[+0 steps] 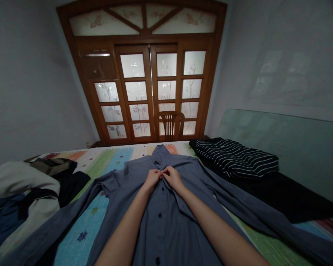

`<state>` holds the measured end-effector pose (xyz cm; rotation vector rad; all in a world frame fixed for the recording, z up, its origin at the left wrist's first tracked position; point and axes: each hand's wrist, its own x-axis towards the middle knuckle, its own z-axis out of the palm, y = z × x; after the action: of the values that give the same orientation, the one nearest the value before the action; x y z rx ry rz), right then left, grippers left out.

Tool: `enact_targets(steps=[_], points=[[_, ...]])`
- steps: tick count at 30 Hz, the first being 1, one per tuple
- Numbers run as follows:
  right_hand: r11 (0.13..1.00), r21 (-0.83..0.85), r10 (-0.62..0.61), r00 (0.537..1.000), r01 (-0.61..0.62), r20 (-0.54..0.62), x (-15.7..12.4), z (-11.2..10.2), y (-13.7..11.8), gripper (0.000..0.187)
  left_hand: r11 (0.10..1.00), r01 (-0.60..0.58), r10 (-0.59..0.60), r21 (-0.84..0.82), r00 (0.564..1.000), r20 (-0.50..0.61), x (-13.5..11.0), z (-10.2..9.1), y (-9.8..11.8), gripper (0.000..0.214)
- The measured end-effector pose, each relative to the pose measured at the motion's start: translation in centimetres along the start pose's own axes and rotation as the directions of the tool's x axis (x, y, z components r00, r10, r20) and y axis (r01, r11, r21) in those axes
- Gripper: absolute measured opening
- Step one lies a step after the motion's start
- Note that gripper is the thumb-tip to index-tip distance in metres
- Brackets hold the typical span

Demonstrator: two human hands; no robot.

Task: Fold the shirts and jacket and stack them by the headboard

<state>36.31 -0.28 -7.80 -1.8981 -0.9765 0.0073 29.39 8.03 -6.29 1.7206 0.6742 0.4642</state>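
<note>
A grey-blue button-up shirt (133,192) lies flat and face up on the bed, sleeves spread out to both sides, collar toward the far end. My left hand (152,176) and my right hand (172,176) meet at the shirt's front placket just below the collar. Both pinch the fabric there with closed fingers, fingertips touching each other. Dark buttons run down the placket toward me between my forearms.
The bed has a colourful patterned sheet (80,229). A heap of dark and white clothes (24,188) lies at the left. A folded black-and-white striped garment (235,157) rests on black cloth (288,195) at the right. A wooden chair (169,125) stands before the glazed wooden doors (152,88).
</note>
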Motion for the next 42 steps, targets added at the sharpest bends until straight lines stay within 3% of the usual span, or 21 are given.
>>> enact_targets(steps=[7, 24, 34, 42], points=[[0.998, -0.067, 0.015, 0.999, -0.017, -0.03, -0.3, 0.3, -0.2, 0.009, 0.999, 0.014, -0.013, 0.036, 1.0, -0.017, 0.2, 0.1, -0.1, 0.029], [0.985, 0.009, 0.172, 0.984, -0.173, 0.034, 0.8, 0.1, 0.5, 0.007, 0.988, -0.017, 0.019, 0.152, 1.0, -0.01, 0.7, 0.2, -0.6, 0.033], [0.991, -0.035, 0.13, 0.984, -0.127, 0.12, 1.2, -0.6, 0.9, 0.008, 0.986, -0.084, 0.083, 0.147, 0.996, 0.008, 0.5, 0.0, -0.4, 0.023], [0.994, -0.082, 0.084, 0.995, -0.078, 0.062, 0.6, -0.6, 0.3, 0.013, 0.928, -0.139, 0.145, 0.346, 0.989, 0.009, 0.4, 0.0, -0.2, 0.009]])
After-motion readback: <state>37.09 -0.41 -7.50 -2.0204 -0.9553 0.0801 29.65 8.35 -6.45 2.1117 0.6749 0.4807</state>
